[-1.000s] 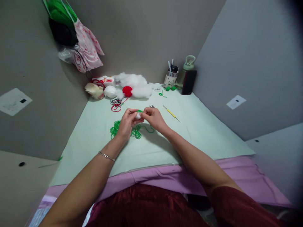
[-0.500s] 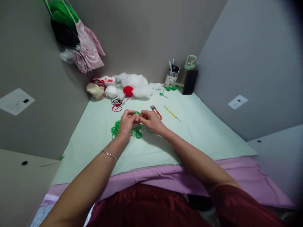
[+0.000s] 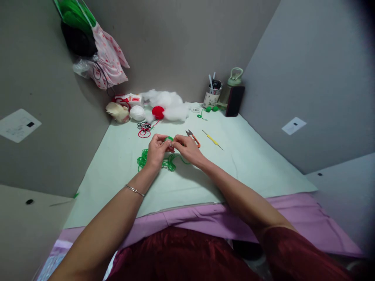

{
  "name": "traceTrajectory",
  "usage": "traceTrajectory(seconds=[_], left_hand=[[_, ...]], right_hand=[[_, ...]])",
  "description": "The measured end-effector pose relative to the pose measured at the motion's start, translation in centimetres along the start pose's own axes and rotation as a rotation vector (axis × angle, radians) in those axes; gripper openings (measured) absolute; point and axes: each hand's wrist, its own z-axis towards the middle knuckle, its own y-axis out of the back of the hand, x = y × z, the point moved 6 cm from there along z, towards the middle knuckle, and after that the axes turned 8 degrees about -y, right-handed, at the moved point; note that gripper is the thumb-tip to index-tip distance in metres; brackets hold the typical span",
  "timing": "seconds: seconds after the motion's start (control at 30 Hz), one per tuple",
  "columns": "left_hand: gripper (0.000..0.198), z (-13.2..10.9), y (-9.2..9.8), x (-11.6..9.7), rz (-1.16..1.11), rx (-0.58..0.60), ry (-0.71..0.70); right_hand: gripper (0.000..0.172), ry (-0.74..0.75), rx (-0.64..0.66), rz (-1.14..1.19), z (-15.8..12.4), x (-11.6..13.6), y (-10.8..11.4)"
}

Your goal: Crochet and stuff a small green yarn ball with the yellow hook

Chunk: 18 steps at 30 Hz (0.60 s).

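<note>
A small green piece (image 3: 168,139) is pinched btwn both hands, just above the middle of the pale green mat (image 3: 249,156). The left hand (image 3: 156,150) is closed on it from the left w/ thumb and forefinger tips pressed together on the piece. The right hand (image 3: 187,147) is closed on it from the right, its fingertips touching those of the other hand. Most of the piece is hidden by the fingers, so its shape can't be told. Green yarn (image 3: 142,160) is spread in a loose tangle on the mat, under and to the left of the hands. A thin bracelet (image 3: 134,190) is worn on the left wrist.

Orange snips (image 3: 193,137) are laid just beside the right hand, w/ a yellow crochet hook (image 3: 213,140) further right, apart from them. Red and black thread loops (image 3: 143,130) are seen beyond the left hand. Along the back wall are set a white ball (image 3: 137,113), a red yarn ball (image 3: 158,112), white stuffing (image 3: 171,102), a pen cup (image 3: 211,98), a bottle (image 3: 232,82) and a dark case (image 3: 234,101) stood against the bottle. Two green balls (image 3: 211,109) are placed in front of the cup. A pink bag (image 3: 108,58) is hung on the wall, upper left. The near edge of the mat is bordered by purple cloth (image 3: 205,218).
</note>
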Motion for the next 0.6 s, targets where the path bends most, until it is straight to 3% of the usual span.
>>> traceTrajectory(seconds=[0.2, 0.4, 0.6], left_hand=[[0.041, 0.1, 0.3, 1.2, 0.046, -0.043, 0.069], [0.016, -0.8, -0.6, -0.6, -0.047, 0.000, 0.032], [0.029, -0.8, -1.2, -1.9, -0.122, 0.065, -0.013]], right_hand=[[0.025, -0.023, -0.022, -0.024, -0.3, 0.0, -0.9], [0.028, -0.065, -0.071, 0.043, 0.3, -0.7, -0.3], [0.042, -0.081, -0.071, 0.173, 0.6, -0.9, 0.4]])
